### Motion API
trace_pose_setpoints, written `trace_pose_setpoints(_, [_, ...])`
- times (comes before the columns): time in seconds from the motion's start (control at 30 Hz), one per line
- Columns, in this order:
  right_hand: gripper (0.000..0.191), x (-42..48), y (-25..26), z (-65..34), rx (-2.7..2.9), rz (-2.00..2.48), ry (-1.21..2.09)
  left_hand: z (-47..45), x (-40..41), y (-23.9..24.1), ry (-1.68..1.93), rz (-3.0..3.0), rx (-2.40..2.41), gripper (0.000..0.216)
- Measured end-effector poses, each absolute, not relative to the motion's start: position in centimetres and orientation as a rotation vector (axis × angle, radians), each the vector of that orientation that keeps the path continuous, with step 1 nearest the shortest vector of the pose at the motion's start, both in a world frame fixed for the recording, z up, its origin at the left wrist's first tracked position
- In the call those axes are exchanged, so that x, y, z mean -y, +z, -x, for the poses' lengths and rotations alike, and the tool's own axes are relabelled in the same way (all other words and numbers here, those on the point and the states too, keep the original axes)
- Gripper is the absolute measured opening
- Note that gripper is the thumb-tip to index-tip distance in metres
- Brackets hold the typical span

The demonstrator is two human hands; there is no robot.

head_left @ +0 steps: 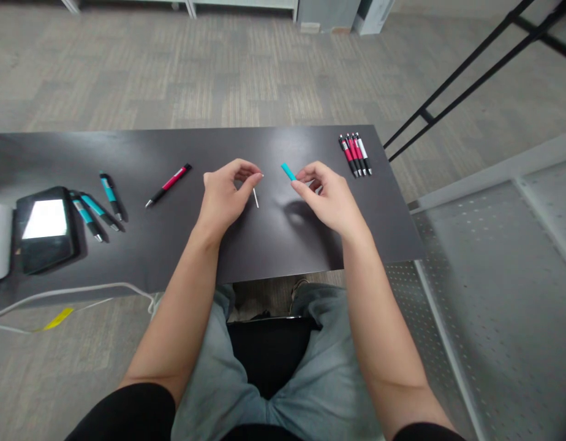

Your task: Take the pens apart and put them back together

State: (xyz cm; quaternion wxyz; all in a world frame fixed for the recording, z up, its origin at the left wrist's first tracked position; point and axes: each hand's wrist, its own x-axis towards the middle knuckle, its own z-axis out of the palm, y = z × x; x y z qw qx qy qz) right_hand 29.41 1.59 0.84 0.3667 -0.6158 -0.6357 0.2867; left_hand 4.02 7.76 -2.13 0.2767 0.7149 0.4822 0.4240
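Note:
My left hand (228, 193) is closed in a pinch over the dark table. A tiny pale bit shows at its fingertips, too small to name. Just below the thumb a thin white stick (256, 198), like a pen refill, sticks out; whether the hand holds it or it lies on the table, I cannot tell. Across a small gap, my right hand (326, 196) pinches a teal pen barrel (288, 171) between thumb and fingers, its free end pointing up and left. Left of my left hand lies a red and black pen (169, 185).
Several red and white pens (355, 155) lie side by side at the right end of the table (283, 245). Teal pens (111, 196) lie on the left, near a black device (46, 229) with a bright screen. A white cable (94, 286) runs along the front edge.

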Motion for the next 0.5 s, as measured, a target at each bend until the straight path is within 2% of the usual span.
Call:
trace_pose_setpoints(0.13, [0.051,-0.9,1.2,-29.5,1.435,1.426,0.839,-3.8,-8.3,-2.0,1.232,-1.792,-1.168,0.023])
trace_pose_setpoints(0.23, [0.06,-0.9,1.0,-29.7,1.382,1.363,0.857,-3.9,-8.5,-1.9,1.247,-1.702,-1.123,0.04])
trace_pose_setpoints(0.33, [0.053,-1.2,0.4,-29.9,1.38,1.322,0.884,-4.0,-8.6,-1.9,1.242,-1.665,-1.148,0.05])
trace_pose_setpoints(0.5, [0.026,-1.3,-0.3,-29.9,1.512,1.39,0.825,-4.0,-8.5,-1.9,1.273,-1.663,-1.122,0.053])
